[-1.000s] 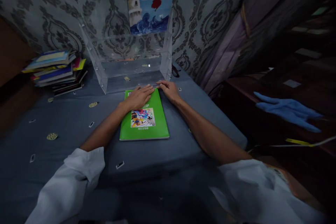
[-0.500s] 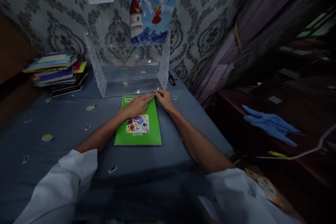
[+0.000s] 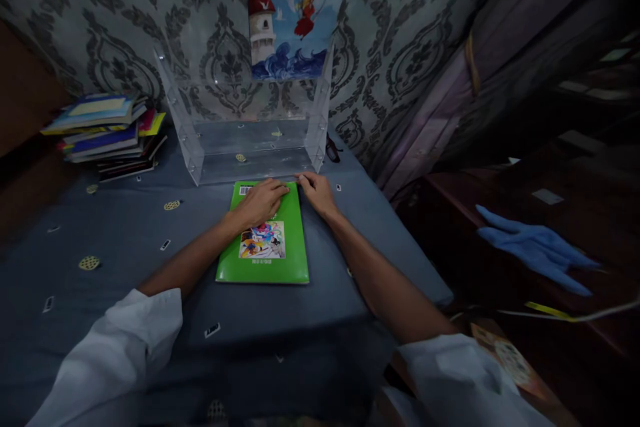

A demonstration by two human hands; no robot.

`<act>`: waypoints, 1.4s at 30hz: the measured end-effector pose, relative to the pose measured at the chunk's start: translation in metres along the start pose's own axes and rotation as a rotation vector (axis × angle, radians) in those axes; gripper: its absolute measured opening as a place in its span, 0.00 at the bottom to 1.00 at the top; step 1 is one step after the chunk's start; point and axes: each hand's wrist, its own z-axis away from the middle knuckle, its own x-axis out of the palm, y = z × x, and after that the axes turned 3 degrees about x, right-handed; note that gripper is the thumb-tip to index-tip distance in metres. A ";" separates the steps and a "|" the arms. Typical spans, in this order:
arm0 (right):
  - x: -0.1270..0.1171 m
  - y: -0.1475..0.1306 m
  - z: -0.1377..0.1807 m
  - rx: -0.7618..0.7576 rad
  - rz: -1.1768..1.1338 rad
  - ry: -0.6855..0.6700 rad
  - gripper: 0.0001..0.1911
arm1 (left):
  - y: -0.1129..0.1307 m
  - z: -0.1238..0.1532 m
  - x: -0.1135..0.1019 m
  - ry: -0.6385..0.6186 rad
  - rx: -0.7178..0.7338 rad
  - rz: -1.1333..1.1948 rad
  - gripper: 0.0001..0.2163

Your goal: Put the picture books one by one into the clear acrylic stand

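Observation:
A green book (image 3: 265, 240) with a colourful picture on its cover lies flat on the blue-grey cloth (image 3: 125, 240), just in front of a clear acrylic rack (image 3: 250, 140). My left hand (image 3: 263, 200) lies flat on the book's far half, fingers stretched out together. At the book's far right corner rests my right hand (image 3: 315, 190), its fingers touching the edge beside the rack's front lip. Neither hand grips anything that I can see.
A stack of books (image 3: 105, 133) sits at the back left against the patterned wall. A poster (image 3: 293, 13) hangs behind the rack. Dark furniture with a blue glove (image 3: 535, 247) stands to the right, past the cloth's edge. A dark small object (image 3: 333, 147) lies beside the rack.
The book and both hands have drawn back a little from the rack's front lip since a second ago. The camera view has shifted slightly.

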 end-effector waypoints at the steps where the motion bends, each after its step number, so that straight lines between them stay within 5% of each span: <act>1: -0.001 0.000 0.000 0.005 -0.002 0.005 0.16 | -0.001 0.000 0.000 -0.006 0.007 0.007 0.17; 9: -0.010 -0.001 0.003 0.052 -0.059 0.035 0.17 | -0.005 -0.003 0.004 -0.102 0.099 0.015 0.25; 23: -0.017 -0.002 0.008 0.027 -0.171 -0.055 0.31 | 0.049 -0.012 0.001 -0.155 -0.180 -0.208 0.22; 31: -0.011 -0.004 0.010 -0.011 -0.149 -0.131 0.27 | 0.045 -0.011 -0.005 -0.140 -0.185 -0.222 0.20; 37: -0.008 -0.010 0.018 -0.118 -0.020 -0.181 0.13 | 0.027 0.017 -0.023 -0.137 -0.248 -0.224 0.17; 42: -0.008 -0.016 0.023 -0.214 0.147 -0.182 0.16 | 0.014 0.057 -0.033 -0.113 -0.351 -0.257 0.17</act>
